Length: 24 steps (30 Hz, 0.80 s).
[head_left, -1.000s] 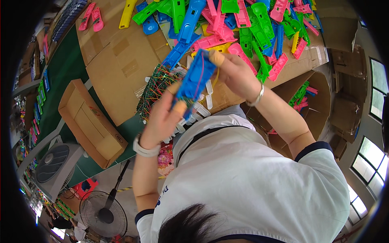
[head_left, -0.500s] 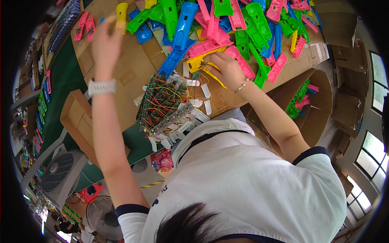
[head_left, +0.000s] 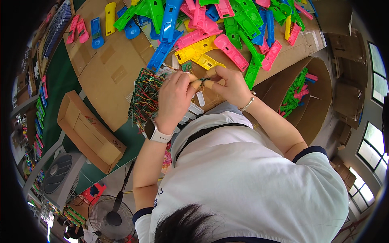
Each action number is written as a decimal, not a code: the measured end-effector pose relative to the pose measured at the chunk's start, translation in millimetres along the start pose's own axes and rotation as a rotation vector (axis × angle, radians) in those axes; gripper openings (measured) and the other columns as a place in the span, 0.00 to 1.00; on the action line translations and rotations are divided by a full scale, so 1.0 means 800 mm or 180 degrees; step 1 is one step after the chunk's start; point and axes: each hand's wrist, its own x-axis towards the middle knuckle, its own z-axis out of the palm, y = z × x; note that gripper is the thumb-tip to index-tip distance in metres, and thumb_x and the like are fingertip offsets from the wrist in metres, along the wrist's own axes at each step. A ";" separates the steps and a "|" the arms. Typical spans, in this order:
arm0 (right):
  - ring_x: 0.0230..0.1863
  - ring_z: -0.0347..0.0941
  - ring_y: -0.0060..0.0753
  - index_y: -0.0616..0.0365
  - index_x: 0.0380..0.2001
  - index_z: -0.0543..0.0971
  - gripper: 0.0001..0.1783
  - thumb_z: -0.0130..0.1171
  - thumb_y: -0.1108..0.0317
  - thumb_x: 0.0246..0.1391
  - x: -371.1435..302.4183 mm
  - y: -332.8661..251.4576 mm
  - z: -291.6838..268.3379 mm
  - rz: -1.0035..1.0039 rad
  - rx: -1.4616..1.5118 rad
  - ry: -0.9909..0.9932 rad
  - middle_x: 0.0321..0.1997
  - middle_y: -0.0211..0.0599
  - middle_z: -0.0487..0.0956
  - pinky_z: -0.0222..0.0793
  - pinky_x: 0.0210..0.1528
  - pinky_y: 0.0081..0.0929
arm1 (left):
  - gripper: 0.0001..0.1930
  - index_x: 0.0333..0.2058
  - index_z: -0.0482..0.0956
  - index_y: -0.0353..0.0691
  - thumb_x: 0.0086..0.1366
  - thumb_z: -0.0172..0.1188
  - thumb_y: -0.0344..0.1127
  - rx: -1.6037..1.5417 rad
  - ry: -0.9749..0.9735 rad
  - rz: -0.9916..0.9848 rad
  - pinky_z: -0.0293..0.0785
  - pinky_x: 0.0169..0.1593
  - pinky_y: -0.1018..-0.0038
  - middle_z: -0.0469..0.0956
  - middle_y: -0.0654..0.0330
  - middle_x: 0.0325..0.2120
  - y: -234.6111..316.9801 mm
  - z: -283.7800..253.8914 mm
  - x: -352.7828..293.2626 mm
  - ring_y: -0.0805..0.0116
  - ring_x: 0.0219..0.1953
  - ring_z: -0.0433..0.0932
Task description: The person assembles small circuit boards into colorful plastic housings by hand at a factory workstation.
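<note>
Pinching a small dark piece, too small to identify, the left hand and right hand hold it between them, over brown cardboard. Wired green boards lie left of the left hand; yellow shells lie just beyond both hands, beside a pink shell.

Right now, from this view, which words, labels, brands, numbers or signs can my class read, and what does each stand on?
White shirt: dark lettering on its left side, cut off by the folds; no full word shows.
Open cardboard box: dark oval mark on its end, too small to read surely.
I can make out no other text.
</note>
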 end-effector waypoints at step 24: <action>0.40 0.72 0.20 0.59 0.36 0.73 0.09 0.58 0.70 0.52 0.025 0.107 -0.048 0.0083 0.2572 -0.0413 0.37 0.30 0.76 0.68 0.43 0.20 | 0.06 0.23 0.68 0.37 0.59 0.48 0.30 -0.3362 0.2199 -0.1759 0.75 0.40 0.64 0.70 0.62 0.24 -0.011 0.045 0.036 0.70 0.31 0.73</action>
